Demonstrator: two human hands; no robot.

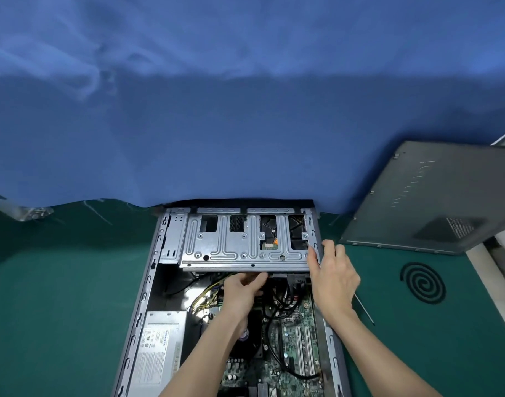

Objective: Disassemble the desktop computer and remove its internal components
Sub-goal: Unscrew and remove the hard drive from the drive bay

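All my feed gives me of the person is two hands and two forearms. The left hand (pixel 242 293) and the right hand (pixel 333 285) are bare. The left forearm (pixel 205 353) and the right forearm (pixel 386 356) are bare too, all the way to the bottom edge of my picture, where the wide lens makes them look broader. The arms are slender and smooth, the wrists narrow. On the back of the right hand I can make out the knuckles; its fingers are long and slim. The nails are too small for me to judge.
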